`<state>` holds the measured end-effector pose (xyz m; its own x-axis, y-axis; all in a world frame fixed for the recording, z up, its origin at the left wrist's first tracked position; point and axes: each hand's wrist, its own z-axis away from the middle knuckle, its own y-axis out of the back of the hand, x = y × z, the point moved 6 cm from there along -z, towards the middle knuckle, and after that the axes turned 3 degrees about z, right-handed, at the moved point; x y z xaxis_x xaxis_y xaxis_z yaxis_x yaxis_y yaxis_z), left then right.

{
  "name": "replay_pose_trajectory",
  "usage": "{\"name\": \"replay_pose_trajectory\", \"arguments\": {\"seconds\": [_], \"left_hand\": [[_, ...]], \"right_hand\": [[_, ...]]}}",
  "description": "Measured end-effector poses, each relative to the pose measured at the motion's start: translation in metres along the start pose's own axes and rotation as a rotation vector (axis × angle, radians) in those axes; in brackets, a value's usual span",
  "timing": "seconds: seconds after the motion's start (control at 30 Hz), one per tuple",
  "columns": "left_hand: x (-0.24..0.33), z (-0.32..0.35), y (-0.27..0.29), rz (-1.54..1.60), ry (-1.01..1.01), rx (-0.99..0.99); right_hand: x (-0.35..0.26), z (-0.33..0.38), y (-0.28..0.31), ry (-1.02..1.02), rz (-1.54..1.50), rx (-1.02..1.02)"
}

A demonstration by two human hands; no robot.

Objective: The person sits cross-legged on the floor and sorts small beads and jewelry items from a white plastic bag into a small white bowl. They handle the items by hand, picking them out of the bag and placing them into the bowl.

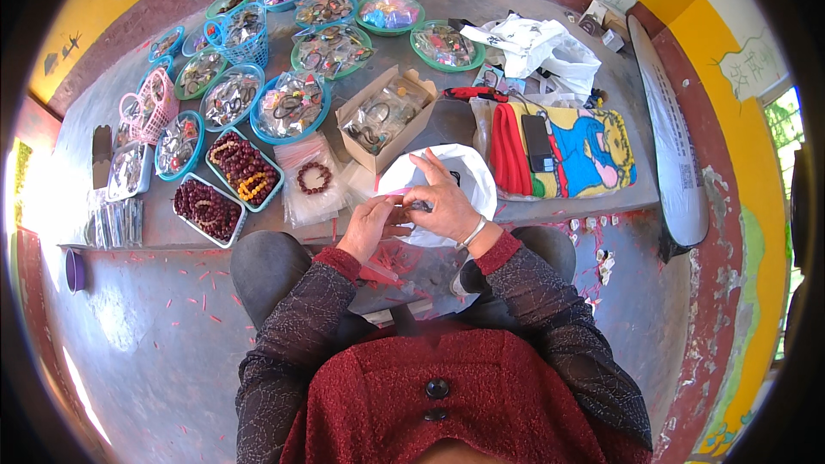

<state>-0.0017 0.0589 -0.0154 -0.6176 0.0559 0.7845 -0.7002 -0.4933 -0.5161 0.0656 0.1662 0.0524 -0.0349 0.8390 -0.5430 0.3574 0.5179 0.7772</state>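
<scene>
Both hands meet above the white plastic bag at the grey concrete desk edge. The left hand and right hand pinch a small, thin pink strip between fingertips; a steady, light grip close to its ends suits it best.

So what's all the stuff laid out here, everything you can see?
round bowls of trinkets: about a dozen, green and blue rims, far side of the ledge
small baskets: two, pink and blue, left
bead trays: two, dark red beads, near left
bead bracelet: one, dark red, on clear bags
cardboard box: one, brown, centre
white plastic bag: one, under the hands
cartoon bag: one, yellow and blue, right
left hand: pinching something small
right hand: touching the same item, wristband on
</scene>
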Motion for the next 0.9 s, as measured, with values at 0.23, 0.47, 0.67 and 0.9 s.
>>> {"name": "replay_pose_trajectory", "arguments": {"seconds": [0.23,0.47,0.67,0.9], "left_hand": [[-0.002,-0.001,0.003,-0.008,-0.014,0.012],[-0.004,-0.002,0.003,-0.004,-0.017,-0.027],[-0.003,0.000,0.000,0.023,0.016,-0.031],[-0.007,-0.003,0.001,0.003,-0.001,-0.046]], "right_hand": [[-0.004,-0.003,0.003,-0.024,-0.101,-0.009],[-0.005,-0.001,0.003,0.052,-0.019,-0.007],[-0.001,0.003,-0.002,0.047,0.026,-0.064],[0.003,0.006,-0.015,0.057,0.054,-0.132]]}}
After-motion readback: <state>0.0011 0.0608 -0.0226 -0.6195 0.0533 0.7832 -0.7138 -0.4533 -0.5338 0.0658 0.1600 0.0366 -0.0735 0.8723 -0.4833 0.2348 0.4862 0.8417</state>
